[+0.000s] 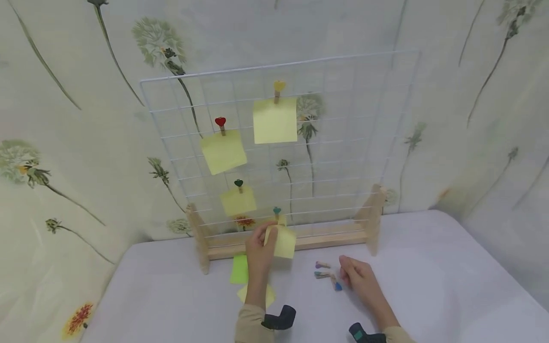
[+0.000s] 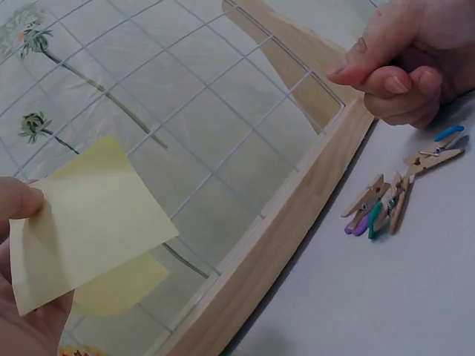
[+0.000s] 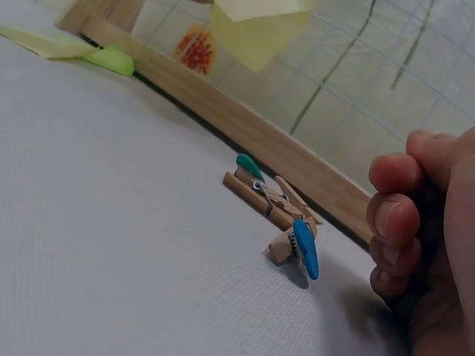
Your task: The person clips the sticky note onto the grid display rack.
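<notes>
My left hand [image 1: 259,252] pinches a yellow sticky note [image 1: 285,242] between thumb and fingers, just in front of the wire grid's lower part. Partly behind it, another yellow note hangs from a clothespin with a teal heart [image 1: 277,210]. My right hand [image 1: 359,278], its fingers loosely curled with nothing visible in them, is over the table at the right. Beside it lie small wooden clothespins: one with a purple end [image 2: 358,225], one green [image 2: 375,221], one blue [image 2: 449,133].
The white wire grid [image 1: 280,66] stands upright on a wooden base [image 1: 332,239] near the patterned backdrop. Red [image 1: 220,121], yellow [image 1: 279,86] and dark green [image 1: 238,183] heart clothespins each hold a yellow note there. A green note [image 1: 239,269] and a yellow one [image 1: 269,296] lie by the left forearm.
</notes>
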A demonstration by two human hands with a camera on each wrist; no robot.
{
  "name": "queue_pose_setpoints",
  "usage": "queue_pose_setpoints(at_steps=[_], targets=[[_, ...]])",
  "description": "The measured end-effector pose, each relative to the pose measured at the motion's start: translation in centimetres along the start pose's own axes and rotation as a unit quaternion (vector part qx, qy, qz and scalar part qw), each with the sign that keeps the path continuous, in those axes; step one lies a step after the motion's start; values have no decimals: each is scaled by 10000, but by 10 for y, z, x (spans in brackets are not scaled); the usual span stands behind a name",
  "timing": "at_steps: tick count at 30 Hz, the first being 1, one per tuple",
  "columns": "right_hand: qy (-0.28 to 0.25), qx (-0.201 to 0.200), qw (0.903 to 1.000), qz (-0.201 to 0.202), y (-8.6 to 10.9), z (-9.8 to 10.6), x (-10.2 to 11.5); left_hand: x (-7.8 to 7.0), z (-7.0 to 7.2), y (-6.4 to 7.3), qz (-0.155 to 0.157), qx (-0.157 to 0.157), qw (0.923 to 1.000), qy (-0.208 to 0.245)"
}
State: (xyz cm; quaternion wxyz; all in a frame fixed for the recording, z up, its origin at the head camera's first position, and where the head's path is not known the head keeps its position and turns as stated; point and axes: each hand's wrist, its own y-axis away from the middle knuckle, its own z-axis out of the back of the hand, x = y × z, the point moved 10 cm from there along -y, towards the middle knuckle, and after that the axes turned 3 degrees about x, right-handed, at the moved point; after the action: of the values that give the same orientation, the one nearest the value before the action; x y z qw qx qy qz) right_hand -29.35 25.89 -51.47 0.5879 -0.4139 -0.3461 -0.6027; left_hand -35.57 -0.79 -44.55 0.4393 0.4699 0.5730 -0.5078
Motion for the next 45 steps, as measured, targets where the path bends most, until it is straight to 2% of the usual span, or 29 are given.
queue_pose_setpoints(at_steps=[3,7,11,15,19,22,28,33,36,40,42,45], targets=[[92,69,9998,132,2,1,13,-22,-7,2,-262,92,9996,1],[138,171,9988,432,8,1,33,-48,-17,7,-455,176,9988,-44],[185,175,9987,439,6,-1,24,-56,-29,8,-538,332,9980,4],[218,38,9992,330,2,-1,4,-48,-43,3,-565,445,9974,60],[234,-185,9994,150,1,1,-5,-36,-55,-3,-468,508,9973,254],[206,-209,9996,-48,1,0,-9,-32,-61,-5,-388,558,9968,420],[189,-142,9993,-288,0,-2,-13,-37,-62,-1,-174,488,9974,498],[178,-95,9997,-148,-1,-2,-10,-37,-59,-1,-27,344,9982,490],[389,-241,9989,32,-1,0,-5,-33,-58,-2,107,294,9980,545],[961,-367,9946,119,-3,3,1,-28,-57,-4,319,205,9974,618],[1241,-275,9919,52,-3,2,2,-25,-56,-5,432,153,9971,612],[1625,74,9864,-247,-2,0,1,-22,-55,-5,525,129,9962,690]])
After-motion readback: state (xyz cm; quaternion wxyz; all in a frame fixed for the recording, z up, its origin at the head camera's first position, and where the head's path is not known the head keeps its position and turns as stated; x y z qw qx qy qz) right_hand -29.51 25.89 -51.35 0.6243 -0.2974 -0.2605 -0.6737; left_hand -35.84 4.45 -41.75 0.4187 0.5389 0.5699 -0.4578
